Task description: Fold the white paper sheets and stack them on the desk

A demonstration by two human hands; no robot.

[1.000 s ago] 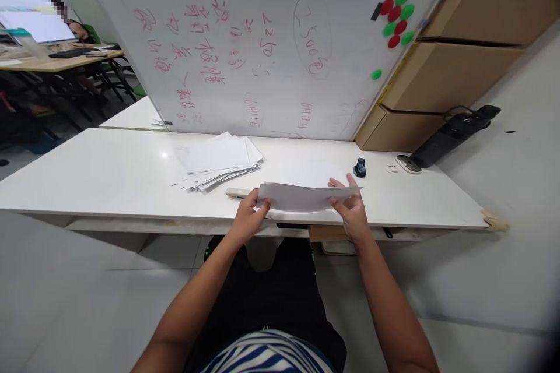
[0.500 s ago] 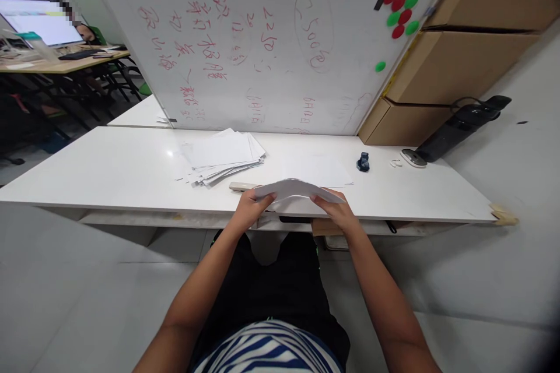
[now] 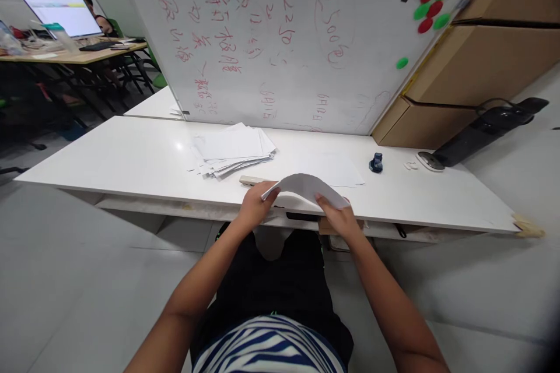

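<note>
Between my two hands arches a white sheet of paper (image 3: pixel 301 185), bowed upward over the desk's front edge; whether it is one sheet or a few I cannot tell. My left hand (image 3: pixel 257 205) is closed on its left end, thumb on the near side. At the right end my right hand (image 3: pixel 339 215) grips it the same way, the far fingers hidden behind it. Just past my left hand lies a beige stapler-like object (image 3: pixel 251 180), partly covered. Beyond the held paper, flat white paper (image 3: pixel 335 169) rests on the desk. A loose paper stack (image 3: pixel 236 145) lies to the left.
On the white desk (image 3: pixel 131 154) stands a whiteboard (image 3: pixel 289 81) with red writing and magnets. To the right are a small dark blue object (image 3: pixel 375 162), a mouse (image 3: pixel 430 161), a black bottle (image 3: pixel 481 131) and cardboard boxes (image 3: pixel 485 64). A person (image 3: pixel 102 22) sits at a far desk.
The paper has gone from nearly flat to bowed upward. My right hand has come closer to my left and its fingers have closed around the end. The view has swung left.
</note>
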